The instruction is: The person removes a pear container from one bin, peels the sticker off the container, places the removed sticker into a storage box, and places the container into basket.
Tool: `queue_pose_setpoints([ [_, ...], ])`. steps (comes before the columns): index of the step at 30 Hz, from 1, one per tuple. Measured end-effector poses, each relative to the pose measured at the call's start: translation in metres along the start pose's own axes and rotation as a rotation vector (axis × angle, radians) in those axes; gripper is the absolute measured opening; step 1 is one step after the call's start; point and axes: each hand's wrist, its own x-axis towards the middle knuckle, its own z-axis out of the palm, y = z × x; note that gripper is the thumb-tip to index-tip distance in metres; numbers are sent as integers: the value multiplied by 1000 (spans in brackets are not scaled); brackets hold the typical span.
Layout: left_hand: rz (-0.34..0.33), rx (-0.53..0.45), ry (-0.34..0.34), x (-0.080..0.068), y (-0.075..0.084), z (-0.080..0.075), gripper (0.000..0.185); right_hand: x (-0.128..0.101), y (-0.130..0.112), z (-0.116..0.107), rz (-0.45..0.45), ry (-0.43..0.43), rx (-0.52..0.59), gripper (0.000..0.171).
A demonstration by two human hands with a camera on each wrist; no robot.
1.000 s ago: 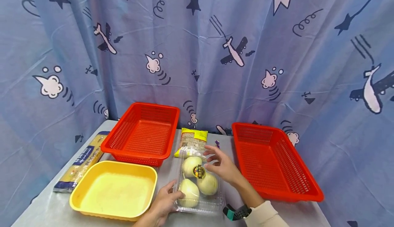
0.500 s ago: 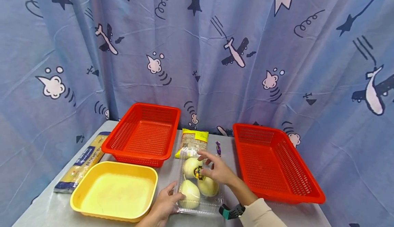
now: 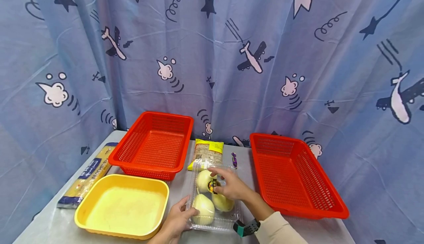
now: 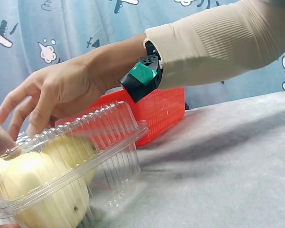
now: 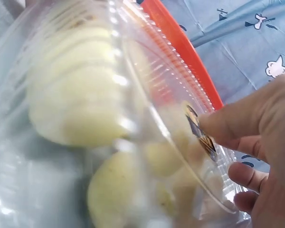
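Left hand (image 3: 175,220) grips the clear onion box (image 3: 213,198) at the surface's near edge; right hand (image 3: 230,187) rests on its lid, fingers curved.

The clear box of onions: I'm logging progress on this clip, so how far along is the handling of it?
Early. Both red baskets and the yellow tray hold nothing. In hand: the clear onion box sits on the table, the left hand holding its near edge, the right hand touching its lid. Outside any container lie the spaghetti packet, the yellow-topped bag and a small purple item.
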Motion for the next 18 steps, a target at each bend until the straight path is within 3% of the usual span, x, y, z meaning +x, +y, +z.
queue_pose_setpoints([
  [6,-4,8,12,0,1,1,82,-1,-3,2,77,-13,-80,59],
  [18,3,12,29,0,-2,1,83,4,-8,0,134,-46,-129,58],
])
